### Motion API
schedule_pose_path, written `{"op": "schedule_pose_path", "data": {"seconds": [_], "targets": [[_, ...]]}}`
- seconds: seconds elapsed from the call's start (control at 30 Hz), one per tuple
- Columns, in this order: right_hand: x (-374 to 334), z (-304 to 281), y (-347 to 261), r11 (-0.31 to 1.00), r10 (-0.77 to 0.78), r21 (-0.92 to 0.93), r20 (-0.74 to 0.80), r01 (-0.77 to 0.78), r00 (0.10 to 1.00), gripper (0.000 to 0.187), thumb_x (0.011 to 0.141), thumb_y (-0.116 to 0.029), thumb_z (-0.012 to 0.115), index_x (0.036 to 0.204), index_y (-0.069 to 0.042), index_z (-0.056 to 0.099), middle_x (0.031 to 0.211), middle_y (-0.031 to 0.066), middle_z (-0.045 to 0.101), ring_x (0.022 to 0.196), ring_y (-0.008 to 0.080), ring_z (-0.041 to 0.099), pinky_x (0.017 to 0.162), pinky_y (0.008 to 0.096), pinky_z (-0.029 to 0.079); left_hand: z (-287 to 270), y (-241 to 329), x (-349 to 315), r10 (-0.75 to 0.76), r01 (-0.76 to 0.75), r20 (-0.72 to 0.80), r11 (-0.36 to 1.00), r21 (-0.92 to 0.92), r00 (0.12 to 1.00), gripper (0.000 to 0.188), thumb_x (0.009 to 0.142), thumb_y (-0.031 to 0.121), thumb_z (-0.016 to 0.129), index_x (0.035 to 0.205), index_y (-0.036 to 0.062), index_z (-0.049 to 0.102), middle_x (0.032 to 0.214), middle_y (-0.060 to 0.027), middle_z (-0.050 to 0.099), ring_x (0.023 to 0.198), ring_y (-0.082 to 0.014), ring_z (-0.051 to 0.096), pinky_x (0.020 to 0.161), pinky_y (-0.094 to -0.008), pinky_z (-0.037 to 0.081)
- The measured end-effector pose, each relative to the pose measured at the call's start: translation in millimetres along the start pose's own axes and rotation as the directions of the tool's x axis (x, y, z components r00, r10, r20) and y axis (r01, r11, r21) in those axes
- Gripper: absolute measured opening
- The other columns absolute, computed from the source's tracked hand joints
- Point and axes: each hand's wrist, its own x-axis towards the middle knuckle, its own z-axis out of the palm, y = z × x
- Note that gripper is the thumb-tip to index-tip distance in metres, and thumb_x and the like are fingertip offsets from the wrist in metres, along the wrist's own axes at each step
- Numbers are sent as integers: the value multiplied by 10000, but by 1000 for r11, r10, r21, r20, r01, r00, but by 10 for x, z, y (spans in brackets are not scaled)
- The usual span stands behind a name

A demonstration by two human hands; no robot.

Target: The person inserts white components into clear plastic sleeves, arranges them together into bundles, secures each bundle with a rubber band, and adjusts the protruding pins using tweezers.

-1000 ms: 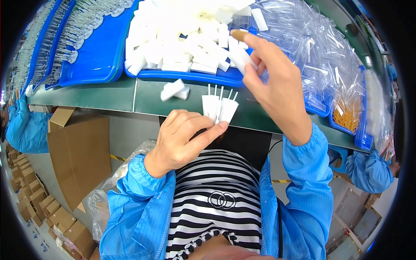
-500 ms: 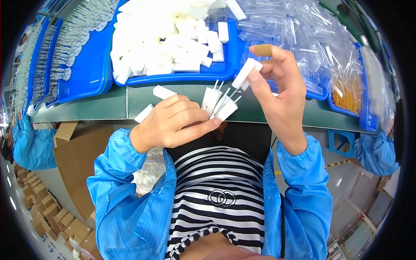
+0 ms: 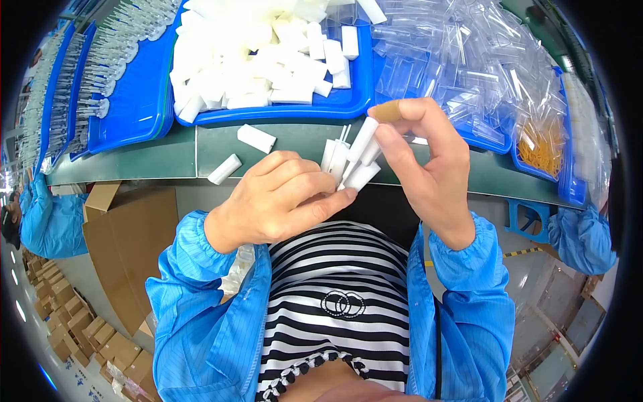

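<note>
My left grip (image 3: 276, 198) clamped on fanned white pieces (image 3: 338, 159); my right grip (image 3: 434, 175) pinches one white block (image 3: 362, 139) alongside.

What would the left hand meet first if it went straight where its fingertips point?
Carrying its white pieces along, the left hand would probably meet the right hand first, though depth is unclear from this one view.
</note>
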Motion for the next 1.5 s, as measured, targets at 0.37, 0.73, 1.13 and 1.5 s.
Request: {"op": "schedule_pose_path", "data": {"seconds": [0.37,0.73,1.13,1.5], "targets": [[-137,-63,79,992,-125,43,198,119,972,168,855,-33,676,1022,-49,687,886,35,641,823,187,569,833,334,396,29,89,33,10,-6,-48,997,77,999,396,640,132,736,1036,119,749,908,8,612,781,-174,575,678,-318,455],[-246,-62,100,964,-266,36,149,263,952,204,776,-30,769,948,-56,664,901,52,660,883,219,598,792,331,424,42,110,27,79,-48,-177,984,172,981,293,686,124,751,974,114,696,927,-19,682,761,-170,632,697,-321,472],[-297,-126,127,956,-171,242,-7,167,985,231,782,-2,763,953,-21,607,1032,110,652,990,200,621,775,286,514,197,320,70,-542,388,-155,746,-540,826,490,741,22,831,1164,17,585,1191,-172,584,1088,-266,619,808,-332,567],[-333,-99,-1,973,-40,229,-6,40,999,382,778,40,710,1132,-4,576,1151,93,633,950,177,638,871,294,484,345,402,119,-703,451,-150,589,-670,695,417,791,-5,764,1161,24,573,1239,-152,537,1080,-226,589,885,-312,512]]}}
